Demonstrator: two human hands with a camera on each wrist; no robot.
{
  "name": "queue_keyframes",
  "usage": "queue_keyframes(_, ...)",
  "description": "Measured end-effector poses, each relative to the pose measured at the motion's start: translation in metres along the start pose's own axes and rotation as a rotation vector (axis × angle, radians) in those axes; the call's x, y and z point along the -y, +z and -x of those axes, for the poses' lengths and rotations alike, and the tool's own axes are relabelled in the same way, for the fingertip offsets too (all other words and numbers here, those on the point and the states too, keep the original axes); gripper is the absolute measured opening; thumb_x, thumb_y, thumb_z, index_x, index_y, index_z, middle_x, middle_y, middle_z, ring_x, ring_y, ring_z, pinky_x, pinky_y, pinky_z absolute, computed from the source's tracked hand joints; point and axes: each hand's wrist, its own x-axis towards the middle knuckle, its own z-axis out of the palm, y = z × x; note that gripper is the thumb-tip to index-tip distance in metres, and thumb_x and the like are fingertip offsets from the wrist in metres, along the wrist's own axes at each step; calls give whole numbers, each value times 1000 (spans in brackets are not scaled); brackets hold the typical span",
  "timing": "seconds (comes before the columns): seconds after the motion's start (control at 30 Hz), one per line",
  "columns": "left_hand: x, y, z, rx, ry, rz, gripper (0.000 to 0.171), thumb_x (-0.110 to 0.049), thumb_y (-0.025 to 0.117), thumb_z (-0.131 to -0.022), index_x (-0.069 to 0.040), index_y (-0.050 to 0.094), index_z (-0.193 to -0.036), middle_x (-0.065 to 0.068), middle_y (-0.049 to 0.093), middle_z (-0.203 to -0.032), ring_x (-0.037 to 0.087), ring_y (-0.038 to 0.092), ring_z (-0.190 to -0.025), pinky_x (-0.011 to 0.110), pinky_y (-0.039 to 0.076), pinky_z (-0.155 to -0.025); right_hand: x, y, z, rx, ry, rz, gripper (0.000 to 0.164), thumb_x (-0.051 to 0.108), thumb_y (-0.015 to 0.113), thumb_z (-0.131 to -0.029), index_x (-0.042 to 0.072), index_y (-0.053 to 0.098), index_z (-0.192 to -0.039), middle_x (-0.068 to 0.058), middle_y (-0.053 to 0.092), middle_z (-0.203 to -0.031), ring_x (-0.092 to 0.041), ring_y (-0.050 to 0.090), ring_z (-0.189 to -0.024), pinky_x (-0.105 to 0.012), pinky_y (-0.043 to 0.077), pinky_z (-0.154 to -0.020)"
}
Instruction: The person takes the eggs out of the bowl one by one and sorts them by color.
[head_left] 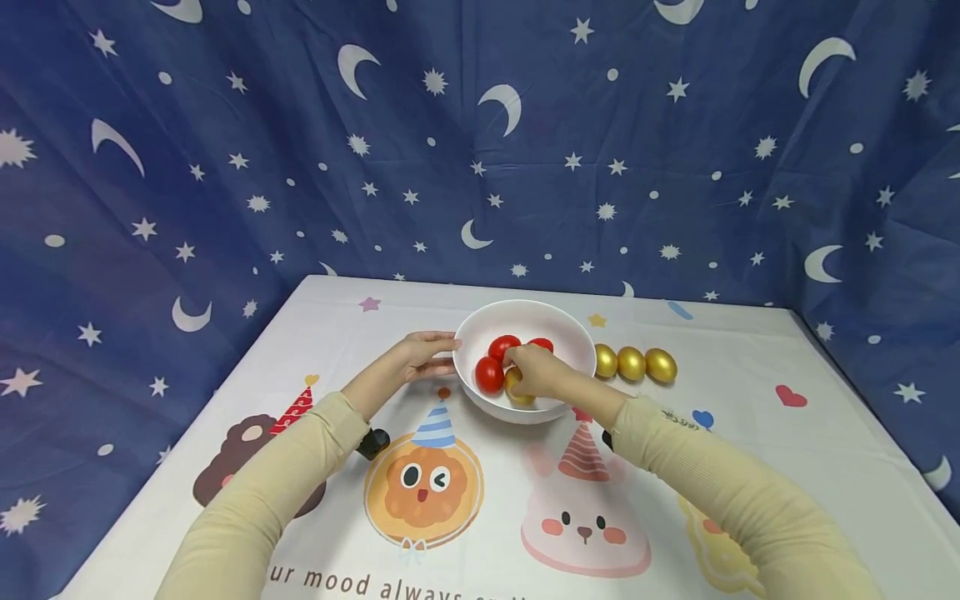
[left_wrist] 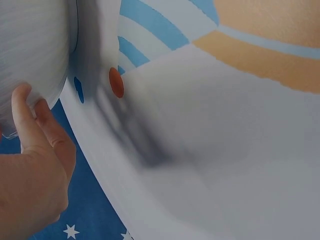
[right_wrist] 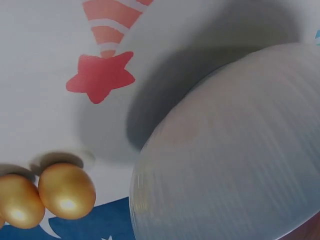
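Note:
A white bowl (head_left: 555, 321) stands on the table, with red eggs (head_left: 490, 377) and a golden egg (head_left: 517, 390) inside. My left hand (head_left: 424, 354) holds the bowl at its left side, thumb at the rim and fingers against the outer wall. In the left wrist view, fingertips (left_wrist: 21, 92) touch that wall. Reaching over the near right rim, my right hand (head_left: 536, 368) grips the golden egg within the bowl and partly covers it. The bowl's wall (right_wrist: 235, 150) blocks the right wrist view of this hand.
Three more golden eggs (head_left: 632, 364) lie in a row just right of the bowl, partly behind its rim. The white tablecloth (head_left: 465, 575) carries printed cartoon figures. A dark blue curtain (head_left: 420, 167) with moons and stars hangs behind the table.

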Motion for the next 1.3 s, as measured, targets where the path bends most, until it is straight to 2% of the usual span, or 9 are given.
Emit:
queue_keyframes(0.1,0,-1,0,-4,1,1,51,-11,59,-93,-8,42,-141,16,49,-134,15,63,-78,20,62,-68,0,1,1,-9,-16,7,34,1,70,-74,-1,63,-107,-9,65,-93,-18,50,-77,-17,42,-60)
queue_keyframes(0.17,0,-1,0,-5,-2,0,51,-11,59,-93,-8,42,-141,17,48,-136,15,63,-79,20,62,-68,-1,2,1,-10,-15,6,33,2,71,-75,-1,63,-107,-8,65,-92,-17,49,-78,-16,42,-60)
queue_keyframes(0.4,0,-1,0,-8,-2,-8,51,-12,59,-93,-9,42,-141,18,45,-140,21,63,-97,20,62,-71,-3,3,3,-7,-12,-29,32,5,72,-75,-1,63,-105,-7,61,-86,-17,49,-77,-17,43,-61)
queue_keyframes(0.53,0,-1,1,-13,-8,-22,50,-13,59,-94,-10,43,-141,17,46,-140,22,61,-102,19,62,-71,-4,1,4,-8,-1,-56,31,5,72,-75,0,64,-105,-7,63,-90,-17,51,-81,-19,50,-68)
queue_keyframes(0.87,-1,-1,0,0,-8,-15,51,-13,59,-93,-9,42,-142,16,48,-136,15,63,-82,21,62,-70,-11,-5,9,-88,-40,-152,25,4,68,-73,1,65,-99,-7,67,-92,-20,55,-86,-28,55,-85)
queue_keyframes(1.1,0,-2,1,5,-1,-9,52,-12,58,-94,-9,41,-142,17,46,-138,18,62,-91,21,62,-72,-12,-9,9,-113,-62,-257,27,5,69,-76,1,64,-102,-11,68,-100,-23,58,-95,-35,57,-93)
queue_keyframes(1.3,0,-2,-1,5,3,-6,51,-12,59,-93,-9,42,-142,18,47,-138,16,64,-85,21,62,-74,-12,-14,14,-140,-50,-330,27,7,68,-78,3,63,-103,-14,66,-106,-29,58,-103,-38,58,-91)
